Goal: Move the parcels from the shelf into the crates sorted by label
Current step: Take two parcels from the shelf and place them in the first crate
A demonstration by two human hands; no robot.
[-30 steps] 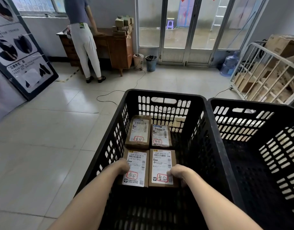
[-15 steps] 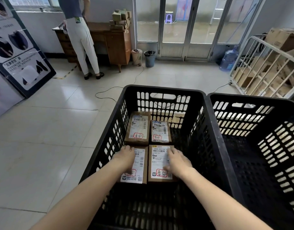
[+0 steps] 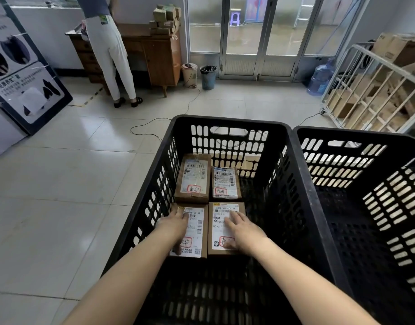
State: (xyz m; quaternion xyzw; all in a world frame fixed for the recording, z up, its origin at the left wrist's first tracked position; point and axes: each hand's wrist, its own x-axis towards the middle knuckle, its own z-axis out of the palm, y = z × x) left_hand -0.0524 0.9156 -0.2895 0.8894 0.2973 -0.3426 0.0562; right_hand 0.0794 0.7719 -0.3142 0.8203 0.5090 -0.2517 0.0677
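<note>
Seen from the head camera, a black slatted left crate [image 3: 230,121] stands on a tiled floor, its side against a right crate [image 3: 356,135]. Four brown parcels lie flat in the left crate, two rows of two, towards its left wall. The left grip [image 3: 176,225] rests palm down on the near-left parcel [image 3: 198,227], and the right grip [image 3: 243,229] lies on the near-right parcel [image 3: 221,220]. On both, the fingers are nearly straight and clasp nothing. The step looks like seating this pair. It is probably best done with light, even pressure, nudging them square against the far-left parcel [image 3: 193,177] and far-right parcel [image 3: 225,182], then lifting straight up. Each parcel's long axis runs away from the person. Labels face up, with barcodes at the far end and red circled marks nearest.
</note>
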